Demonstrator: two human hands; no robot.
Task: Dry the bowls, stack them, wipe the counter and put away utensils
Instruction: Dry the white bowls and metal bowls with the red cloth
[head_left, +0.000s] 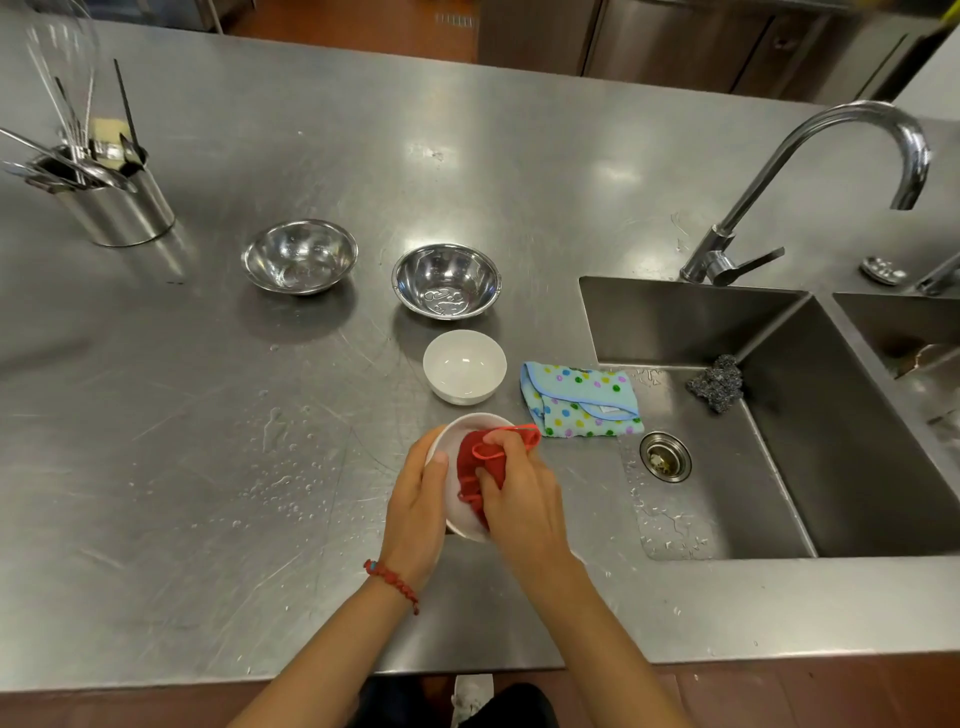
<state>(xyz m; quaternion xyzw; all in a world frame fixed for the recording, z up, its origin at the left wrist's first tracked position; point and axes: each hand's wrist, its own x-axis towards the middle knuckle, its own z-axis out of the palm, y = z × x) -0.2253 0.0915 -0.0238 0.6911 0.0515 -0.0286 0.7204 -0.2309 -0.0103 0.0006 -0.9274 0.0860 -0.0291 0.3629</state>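
Observation:
My left hand grips a white bowl by its left rim, just above the steel counter. My right hand holds a bunched red cloth pressed inside that bowl. A second white bowl stands upright just beyond. Two steel bowls sit farther back, both with water drops inside. A steel holder at the far left is filled with several utensils and a whisk.
A folded blue polka-dot cloth lies at the sink's left edge. The sink holds a steel scourer, with the faucet behind. Water drops spot the counter left of my hands.

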